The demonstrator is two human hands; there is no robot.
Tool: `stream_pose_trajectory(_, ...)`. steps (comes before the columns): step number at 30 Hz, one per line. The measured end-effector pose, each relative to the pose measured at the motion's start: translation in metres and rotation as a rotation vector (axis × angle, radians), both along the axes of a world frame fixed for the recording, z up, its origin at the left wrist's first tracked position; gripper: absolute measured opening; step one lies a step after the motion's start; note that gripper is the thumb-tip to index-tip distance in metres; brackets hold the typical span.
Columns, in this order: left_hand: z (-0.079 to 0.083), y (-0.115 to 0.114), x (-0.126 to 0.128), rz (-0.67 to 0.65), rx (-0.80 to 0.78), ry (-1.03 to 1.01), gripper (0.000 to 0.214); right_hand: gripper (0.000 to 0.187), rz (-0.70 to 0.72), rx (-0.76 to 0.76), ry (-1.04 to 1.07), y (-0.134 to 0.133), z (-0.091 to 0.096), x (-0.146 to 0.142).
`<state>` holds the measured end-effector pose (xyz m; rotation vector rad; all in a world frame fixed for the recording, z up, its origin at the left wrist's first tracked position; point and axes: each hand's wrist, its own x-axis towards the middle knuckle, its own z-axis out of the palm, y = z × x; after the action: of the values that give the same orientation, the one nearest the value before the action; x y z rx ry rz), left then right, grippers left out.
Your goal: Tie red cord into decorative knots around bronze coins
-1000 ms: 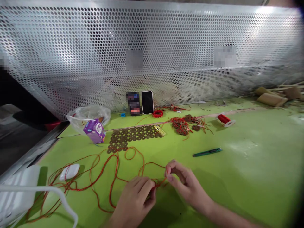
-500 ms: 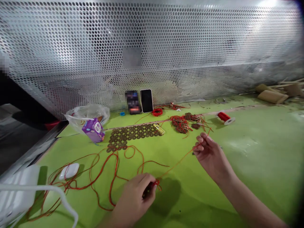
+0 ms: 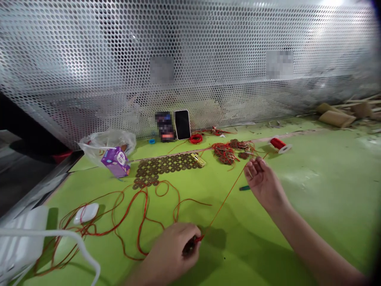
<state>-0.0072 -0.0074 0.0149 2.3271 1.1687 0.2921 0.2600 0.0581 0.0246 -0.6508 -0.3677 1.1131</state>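
My left hand (image 3: 175, 250) rests low on the green table, its fingers pinched on a small dark piece and the knot of a red string (image 3: 222, 202). That string runs taut up and right to my right hand (image 3: 262, 180), whose fingers curl around it above the table. More of the red string lies in loose loops (image 3: 131, 214) to the left of my left hand. A flat mat of linked brown coins (image 3: 162, 169) lies beyond the loops.
A green utility knife (image 3: 244, 188) lies partly under my right hand. A heap of coins with red string (image 3: 229, 151), a red spool (image 3: 279, 144), a phone (image 3: 182, 124), a purple box (image 3: 116, 161) by a plastic bag and a white case (image 3: 86, 213) sit around. A perforated metal wall (image 3: 190, 59) stands behind.
My right hand has moved up and to the right, away from my left hand, drawing the red string out into a taut line. My left hand has stayed low, still pinching the knot.
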Motion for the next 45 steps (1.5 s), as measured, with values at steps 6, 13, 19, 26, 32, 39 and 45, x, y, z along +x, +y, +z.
stream_pose_trajectory(6, 0.008, 0.000, 0.003, 0.029, -0.131, -0.051, 0.011, 0.019, 0.000, 0.022, -0.050, -0.003, -0.003, -0.002)
stream_pose_trajectory(13, 0.005, -0.001, 0.002, 0.113, -0.144, -0.181, 0.008, 0.018, 0.090, 0.037, -0.084, -0.007, 0.001, -0.010)
stream_pose_trajectory(19, 0.007, 0.004, 0.001, 0.193, -0.300, -0.345, 0.011, 0.014, 0.280, 0.198, -0.268, 0.011, 0.044, -0.026)
stream_pose_trajectory(26, -0.006, 0.022, -0.003, 0.376, -0.794, -1.063, 0.032, 0.012, 0.440, 0.393, -0.388, 0.058, 0.088, -0.080)
stream_pose_trajectory(32, -0.002, 0.030, -0.007, 0.469, -0.762, -1.168, 0.028, 0.011, 0.426, 0.337, -0.753, 0.111, 0.076, -0.130)
stream_pose_trajectory(39, 0.005, 0.029, -0.007, 0.552, -0.713, -1.247, 0.030, 0.018, 0.463, 0.216, -1.109, 0.096, 0.030, -0.123)
stream_pose_trajectory(45, 0.004, 0.029, -0.002, 0.545, -0.681, -1.313, 0.034, 0.011, 0.576, 0.315, -1.205, 0.012, 0.007, -0.104)
